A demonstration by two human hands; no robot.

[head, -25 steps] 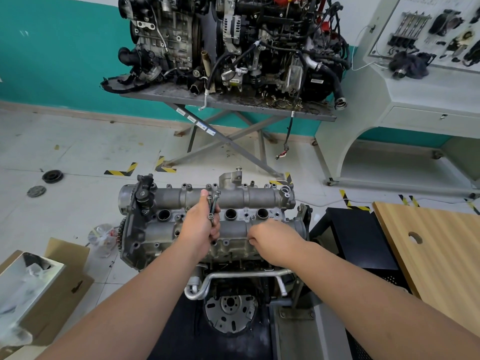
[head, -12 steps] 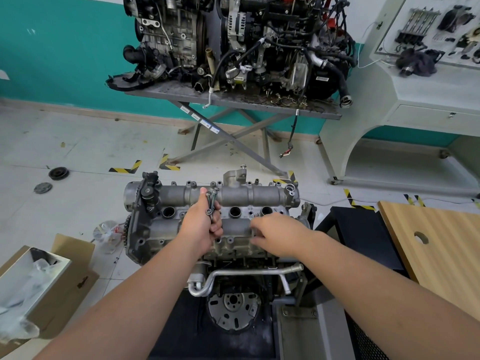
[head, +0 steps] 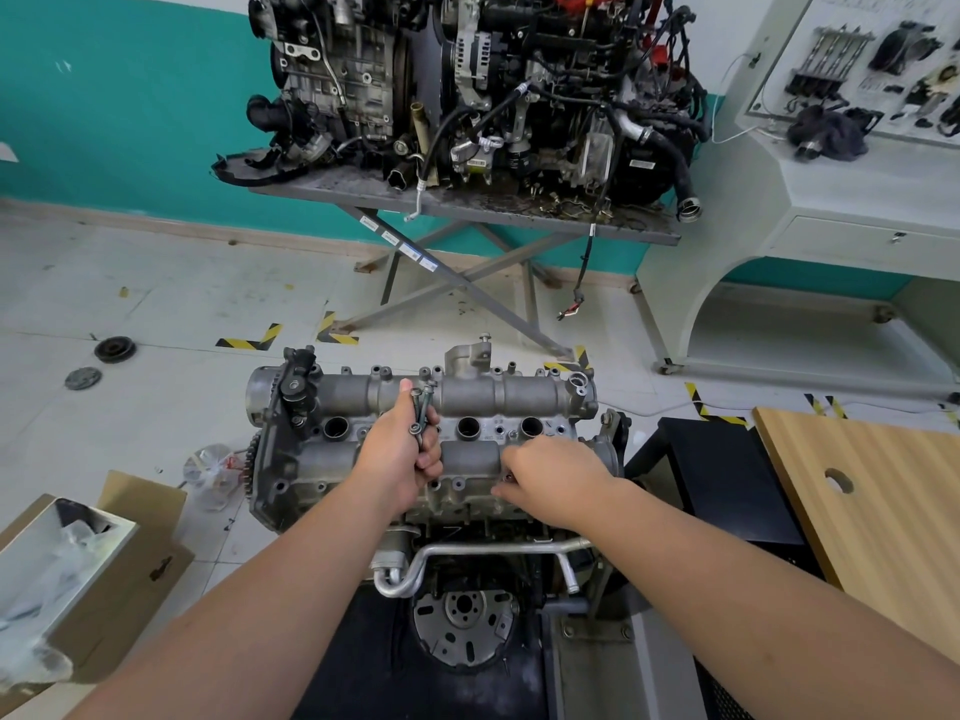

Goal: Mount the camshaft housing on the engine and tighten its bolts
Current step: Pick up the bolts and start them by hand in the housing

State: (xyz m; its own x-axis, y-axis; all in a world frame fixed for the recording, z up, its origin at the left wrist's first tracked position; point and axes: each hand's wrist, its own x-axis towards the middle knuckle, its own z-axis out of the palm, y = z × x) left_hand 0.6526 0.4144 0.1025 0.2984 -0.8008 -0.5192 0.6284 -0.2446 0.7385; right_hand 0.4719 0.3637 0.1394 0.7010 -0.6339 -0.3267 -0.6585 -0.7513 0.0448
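- Camshaft housing (head: 470, 394) seated on top of the engine (head: 457, 517), grey cast metal, long axis running left to right, three open round wells visible along its middle.
- Compared with the frame half a second back: same place on the engine; right hand (head: 553, 478) shifted slightly nearer and lower, from the middle row of the housing to its near edge; left hand (head: 402, 457) hardly moved.
- Left hand curled around a bundle of bolts (head: 421, 415), heads and shanks poking up past the thumb; resting over the housing's centre, between the first and second visible wells.
- Right hand with fingers curled down at the near rim of the housing, right of centre; fingertips pinching something small and dark at a bolt boss, too small to identify with certainty.
- Bent metal pipe (head: 483, 550) across the engine's front face just below both wrists; round flywheel plate (head: 465, 623) lower down.
- Wooden counter (head: 872, 491) with a round hole to the right, well apart from the engine.
- Open cardboard box (head: 119, 563) on the floor at left; crumpled clear plastic (head: 210, 467) between box and engine.
- Second engine (head: 467, 90) on a grey scissor stand (head: 467, 210) against the teal wall behind.
- Two dark discs (head: 114, 349) on the tiled floor far left.
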